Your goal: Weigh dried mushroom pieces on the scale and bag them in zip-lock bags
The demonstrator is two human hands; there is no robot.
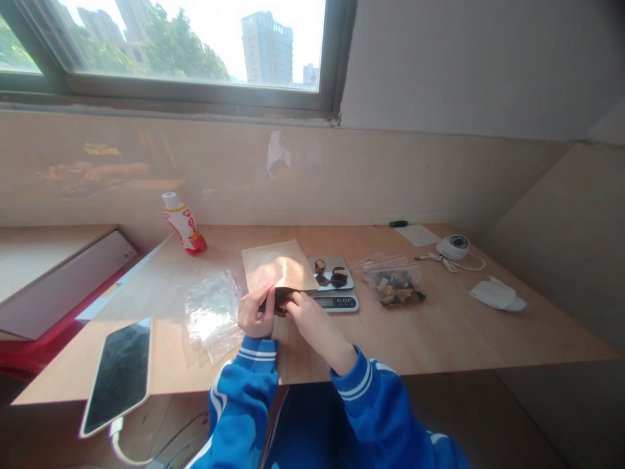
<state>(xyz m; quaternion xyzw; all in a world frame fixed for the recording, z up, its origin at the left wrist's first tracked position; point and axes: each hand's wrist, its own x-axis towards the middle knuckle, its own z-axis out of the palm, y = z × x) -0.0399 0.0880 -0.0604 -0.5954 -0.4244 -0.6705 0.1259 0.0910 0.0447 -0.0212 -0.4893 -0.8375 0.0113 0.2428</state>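
- The left hand (254,312) is closed, and its fingers are gripping the lower edge of a brown paper bag (278,270).
- The right hand (310,322) is closed too, and it is pinching the same edge of the bag, just beside the left hand.
- The bag is standing up a little in the middle of the frame, and a dark lump (276,301) is showing between the hands.
- A kitchen scale (336,301) is sitting just right of the bag, and dark brown pieces (326,275) are lying on it.
- A clear plastic bag (213,316) is lying just left of the hands.
- A plastic bag of brown bits (394,288) is lying right of the scale.
- A phone (118,374) is lying at the lower left, on the edge of a wooden table (439,326).
- A red and white bottle (183,223) is lying on its side farther back.
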